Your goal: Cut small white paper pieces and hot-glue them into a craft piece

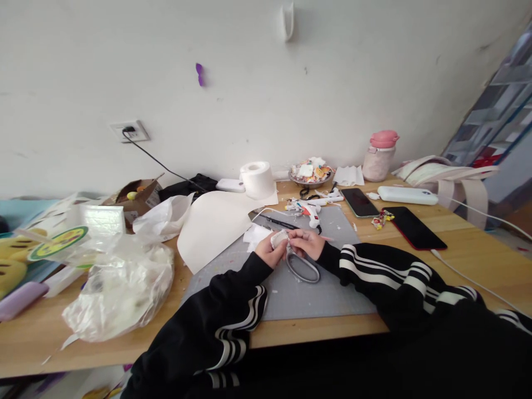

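Over the grey cutting mat (324,299), my two hands meet close together. My left hand (270,249) is closed on a small white piece (280,239), perhaps paper or tissue; its exact kind is not clear. With its fingers pinched at the right side of that same piece, my right hand (306,244) touches it too. Grey-handled scissors (305,270) lie just below the hands, their blades hidden under the fingers. Behind my left hand is crumpled white tissue (254,235). A white hot glue gun (311,213) rests beyond my right hand.
A large white paper sheet (216,221) and a tissue roll (257,180) stand behind. Plastic bags (124,288) crowd the left. On the right are two phones (359,202), a white power bank (407,195) and a pink-lidded bottle (379,158). A bowl of scraps (311,173) sits near the wall.
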`<state>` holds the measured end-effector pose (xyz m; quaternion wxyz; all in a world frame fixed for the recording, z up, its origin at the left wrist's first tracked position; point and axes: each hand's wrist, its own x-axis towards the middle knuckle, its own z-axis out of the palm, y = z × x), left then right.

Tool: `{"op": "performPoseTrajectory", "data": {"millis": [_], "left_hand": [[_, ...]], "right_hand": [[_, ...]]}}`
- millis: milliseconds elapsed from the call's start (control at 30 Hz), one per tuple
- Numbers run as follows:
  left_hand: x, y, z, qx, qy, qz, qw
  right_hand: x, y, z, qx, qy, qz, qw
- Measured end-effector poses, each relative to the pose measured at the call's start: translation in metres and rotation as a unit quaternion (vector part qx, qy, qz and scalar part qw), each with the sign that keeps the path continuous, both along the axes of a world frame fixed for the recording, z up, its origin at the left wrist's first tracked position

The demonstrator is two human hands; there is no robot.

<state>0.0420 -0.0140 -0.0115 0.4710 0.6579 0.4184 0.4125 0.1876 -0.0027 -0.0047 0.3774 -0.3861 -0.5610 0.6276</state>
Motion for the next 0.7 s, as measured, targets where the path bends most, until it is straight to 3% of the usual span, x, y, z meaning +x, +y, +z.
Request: {"op": "performPoseTrajectory", "data": {"millis": [300, 700], "left_hand": [[-0.001, -0.0003, -0.0007, -0.053, 0.007, -0.015, 0.998], [0.0, 0.0024, 0.0039, -0.078, -0.045, 0.014, 0.996]], "right_hand": [[0.0006, 0.0018, -0.0019, -0.002, -0.01, -0.002, 1.0], [0.002, 0.0062, -0.0047, -0.031, 0.024, -0.002, 0.999]]}}
